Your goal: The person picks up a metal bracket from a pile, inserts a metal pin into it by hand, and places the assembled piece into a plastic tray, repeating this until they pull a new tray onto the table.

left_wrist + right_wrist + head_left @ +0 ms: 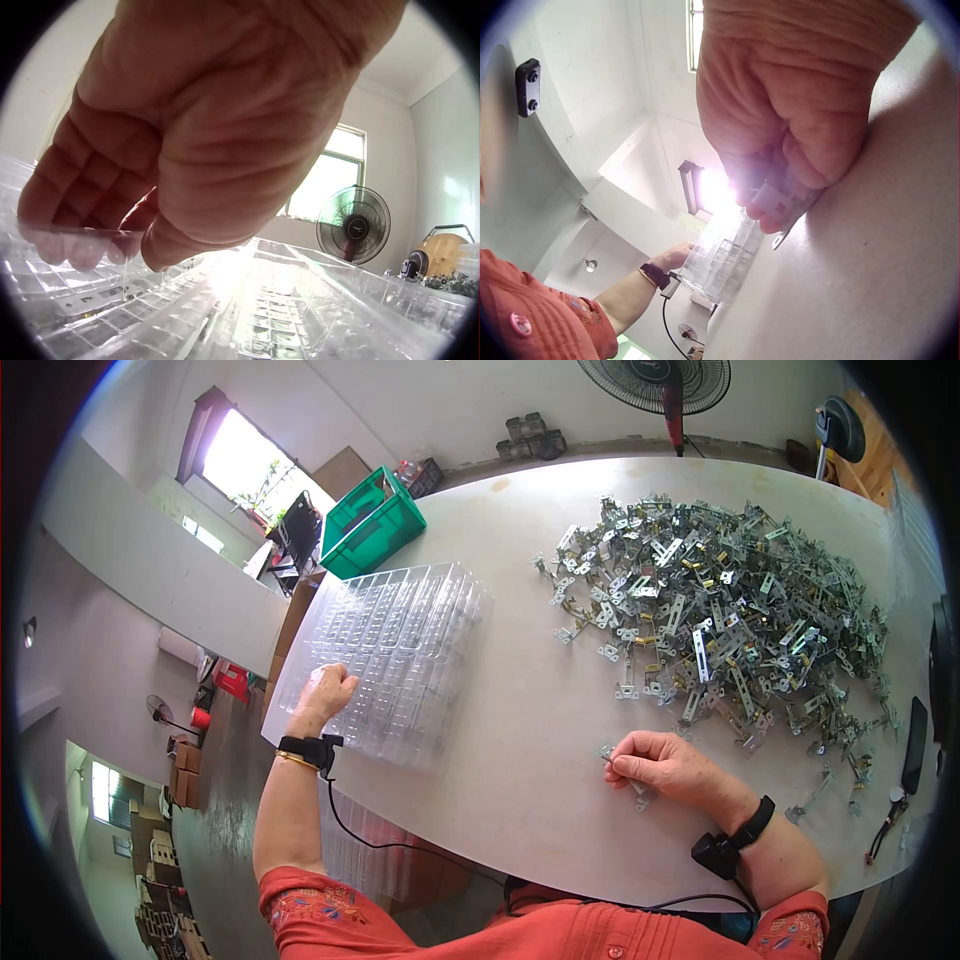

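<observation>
At the left, my left hand (325, 695) is over a stack of clear plastic trays (450, 595) with many small compartments. The left wrist view has its loosely bent fingertips behind a clear tray wall, just above a metal bracket (94, 300) lying on the compartments. Near the front middle of the table, my right hand (665, 763) pinches a small metal bracket between thumb and fingers. One flat end of this bracket (772, 202) sticks out below the fingertips in the right wrist view, close over the tabletop; the rest is covered by the hand.
A large heap of metal brackets (720, 610) spreads over the right side of the white table (530, 800). A green crate (375, 525) stands at the back left. A black phone-like object (914, 745) lies by the right edge. Cables run from both wrists.
</observation>
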Available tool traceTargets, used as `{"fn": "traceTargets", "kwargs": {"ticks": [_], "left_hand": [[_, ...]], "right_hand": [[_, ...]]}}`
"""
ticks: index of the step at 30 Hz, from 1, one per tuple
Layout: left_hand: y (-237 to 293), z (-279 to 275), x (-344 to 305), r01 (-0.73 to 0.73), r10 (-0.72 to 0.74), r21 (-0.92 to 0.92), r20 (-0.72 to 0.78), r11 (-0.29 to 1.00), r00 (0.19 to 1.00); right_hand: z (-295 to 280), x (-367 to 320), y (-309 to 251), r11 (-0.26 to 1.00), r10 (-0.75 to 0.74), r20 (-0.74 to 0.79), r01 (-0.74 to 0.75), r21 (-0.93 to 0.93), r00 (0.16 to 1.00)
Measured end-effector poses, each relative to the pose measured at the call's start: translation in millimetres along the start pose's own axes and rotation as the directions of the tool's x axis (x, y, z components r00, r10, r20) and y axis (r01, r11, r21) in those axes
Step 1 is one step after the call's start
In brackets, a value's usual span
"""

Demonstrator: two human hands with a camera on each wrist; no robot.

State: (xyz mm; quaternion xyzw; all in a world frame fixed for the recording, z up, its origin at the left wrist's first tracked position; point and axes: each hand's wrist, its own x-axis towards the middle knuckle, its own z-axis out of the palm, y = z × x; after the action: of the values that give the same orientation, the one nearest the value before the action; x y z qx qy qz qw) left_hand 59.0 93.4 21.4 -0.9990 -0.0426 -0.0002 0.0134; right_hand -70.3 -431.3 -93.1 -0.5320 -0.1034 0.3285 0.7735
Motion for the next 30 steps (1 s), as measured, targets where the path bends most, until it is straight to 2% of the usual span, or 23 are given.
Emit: {"fn": "traceTargets", "kwargs": {"ticks": [3, 7, 9, 10, 12, 14, 16, 18, 21, 23, 25, 29, 30], "left_hand": [[2.7, -2.7, -2.1, 0.054, -0.054, -0.002, 0.028, 0.999, 0.998], [35.7, -26.3, -22.2, 0.06, -0.06, 0.018, -0.015, 0.998, 0.998], [52.1, -35.4, -34.0, -0.107, 0.137, 0.126, -0.255, 0.986, 0.957], [67.3, -41.2, -41.8, -0.107, 0.137, 0.128, -0.257, 0.986, 0.957], [106.5, -50.1, -61.6, -0.272, 0.246, -0.027, -0.346, 0.962, 0.905], [154.6, -52.1, -89.8, -0.367, 0.285, -0.215, -0.333, 0.905, 0.899], [194.8, -46.3, -117.3, -0.404, 0.345, -0.379, -0.216, 0.832, 0.913], [225.7, -28.8, -137.9, -0.492, 0.472, -0.447, -0.164, 0.747, 0.866], [261.4, -3.1, -153.7, -0.53, 0.587, -0.492, -0.047, 0.69, 0.808], [277.7, 13.0, -156.8, -0.473, 0.596, -0.532, 0.075, 0.702, 0.799], [291.1, 24.7, -157.4, -0.424, 0.6, -0.59, 0.131, 0.687, 0.789], [304.0, 40.8, -159.6, -0.395, 0.569, -0.618, 0.105, 0.68, 0.815], [303.5, 44.1, -159.0, -0.431, 0.57, -0.622, 0.031, 0.654, 0.821]], "right_hand": [[-0.1, -0.3, 0.0, 1.0, 0.001, -0.001, -0.001, -0.004, 1.0], [0.3, -1.2, -1.7, 1.0, -0.007, -0.003, 0.006, -0.03, 1.0], [2.0, -2.3, -2.2, 1.0, -0.026, -0.002, 0.026, -0.018, 1.0], [3.0, -2.8, -2.5, 0.999, -0.044, 0.0, 0.044, -0.006, 0.999], [4.7, -4.4, -4.1, 0.997, -0.06, -0.002, 0.059, -0.04, 0.998], [7.6, -5.9, -6.9, 0.994, -0.076, -0.001, 0.075, -0.075, 0.997], [11.2, -7.6, -10.1, 0.996, -0.087, -0.019, 0.087, 0.015, 0.996], [9.8, -6.4, -6.9, 0.995, -0.099, -0.027, 0.099, 0.002, 0.995], [12.3, -7.9, -5.8, 0.992, -0.123, -0.051, 0.123, -0.006, 0.991], [14.0, -9.0, -6.3, 0.991, -0.137, -0.062, 0.137, -0.011, 0.989], [15.7, -8.8, -3.5, 0.99, -0.141, -0.104, 0.142, 0.001, 0.985], [16.0, -8.6, 4.9, 0.985, -0.171, -0.071, 0.172, 0.0, 0.983], [16.8, -7.9, 6.2, 0.981, -0.188, -0.073, 0.191, 0.042, 0.979]]}}
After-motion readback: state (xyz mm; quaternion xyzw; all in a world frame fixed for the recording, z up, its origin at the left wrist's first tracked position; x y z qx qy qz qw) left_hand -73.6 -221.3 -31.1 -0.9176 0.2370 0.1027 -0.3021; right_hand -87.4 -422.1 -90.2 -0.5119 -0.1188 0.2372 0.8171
